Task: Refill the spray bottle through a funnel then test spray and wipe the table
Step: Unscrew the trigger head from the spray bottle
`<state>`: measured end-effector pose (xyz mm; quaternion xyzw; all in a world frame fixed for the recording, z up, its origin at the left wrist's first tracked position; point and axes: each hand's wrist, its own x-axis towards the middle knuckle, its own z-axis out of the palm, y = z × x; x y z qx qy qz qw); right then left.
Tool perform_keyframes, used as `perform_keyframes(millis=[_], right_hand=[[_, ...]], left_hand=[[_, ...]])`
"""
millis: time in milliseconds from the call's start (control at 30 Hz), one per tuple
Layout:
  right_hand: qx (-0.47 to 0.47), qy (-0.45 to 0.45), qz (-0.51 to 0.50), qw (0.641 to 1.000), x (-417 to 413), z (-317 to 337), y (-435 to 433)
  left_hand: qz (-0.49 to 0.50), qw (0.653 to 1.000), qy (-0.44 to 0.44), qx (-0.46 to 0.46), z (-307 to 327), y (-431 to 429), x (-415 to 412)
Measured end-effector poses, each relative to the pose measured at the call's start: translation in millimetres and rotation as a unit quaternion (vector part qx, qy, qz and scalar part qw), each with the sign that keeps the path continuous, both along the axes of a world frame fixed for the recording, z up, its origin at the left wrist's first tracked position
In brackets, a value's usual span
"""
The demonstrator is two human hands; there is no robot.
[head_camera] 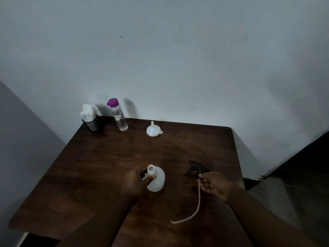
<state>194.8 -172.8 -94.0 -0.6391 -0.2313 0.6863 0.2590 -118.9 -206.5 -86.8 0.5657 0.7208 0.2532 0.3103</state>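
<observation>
The white spray bottle [157,180] stands upright near the middle of the dark wooden table [92,157], its neck open with no head on it. My left hand [136,182] grips its neck. My right hand [214,184] holds the black trigger spray head [195,168] low over the table to the right of the bottle, and the head's long pale dip tube [197,205] curves down toward me. A white funnel [152,130] rests mouth-down at the back of the table. A clear water bottle with a purple cap [118,114] stands at the back left.
A black mesh cup stuffed with white tissue [90,118] stands in the back left corner, against the grey wall [178,59]. The table's right edge drops to a dark floor [293,184].
</observation>
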Motion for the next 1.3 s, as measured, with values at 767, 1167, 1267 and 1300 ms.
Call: perform_keyframes(millis=[767, 1167, 1267, 1300], right_hand=[[0.079, -0.259, 0.053, 0.961, -27.3, -40.1, 22.0], [0.298, -0.443, 0.095, 0.84, -115.6, -7.3, 91.0], [0.332, -0.404, 0.091, 0.847, -159.5, -6.2, 131.3], [0.343, -0.396, 0.094, 0.846, -171.6, -5.7, 144.6]], left_hand=[[-0.012, 1.0, -0.004, 0.023, -13.1, -1.5, -3.1], [-0.037, 0.995, -0.071, 0.064, -28.6, -0.4, -12.2], [-0.033, 0.991, -0.072, 0.11, -39.1, 0.2, -10.7], [-0.03, 0.989, -0.068, 0.13, -43.2, 0.0, -10.1]])
